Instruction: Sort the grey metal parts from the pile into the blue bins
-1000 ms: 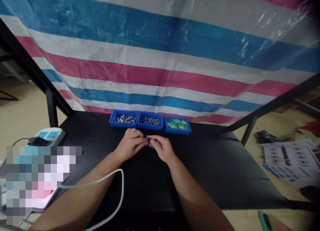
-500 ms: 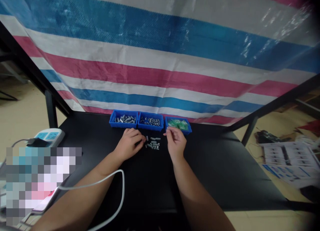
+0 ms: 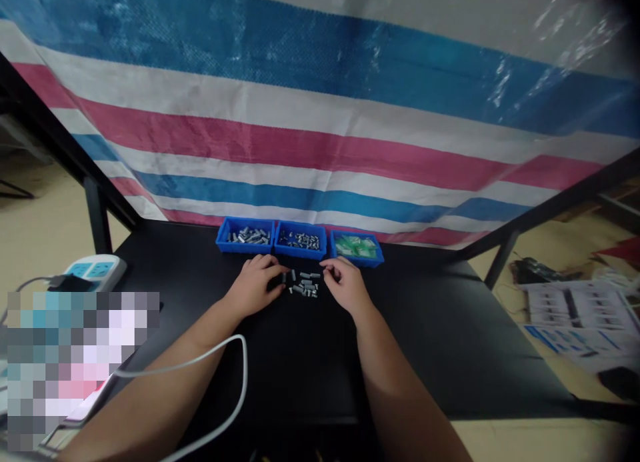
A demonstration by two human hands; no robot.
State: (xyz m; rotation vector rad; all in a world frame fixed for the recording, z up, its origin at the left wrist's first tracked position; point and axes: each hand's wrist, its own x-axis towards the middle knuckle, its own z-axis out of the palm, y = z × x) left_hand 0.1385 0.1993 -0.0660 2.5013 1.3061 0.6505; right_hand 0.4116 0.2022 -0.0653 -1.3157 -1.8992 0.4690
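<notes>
Flanking metal parts (image 3: 307, 285) on black table (image 3: 440, 329), striped sheeting (image 3: 300, 145) beyond: left hand (image 3: 254, 286) open, right hand (image 3: 347, 287), fingers' hold unclear

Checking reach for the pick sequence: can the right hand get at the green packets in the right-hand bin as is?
Likely yes: the right hand is just in front of the blue bin, whose open top leaves the green packets exposed.

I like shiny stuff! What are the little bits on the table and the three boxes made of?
The little bits look like metal, smooth and silvery, because they catch the light. The three boxes are probably hard plastic: they are the same even blue all over, with thin molded-looking walls.
</notes>
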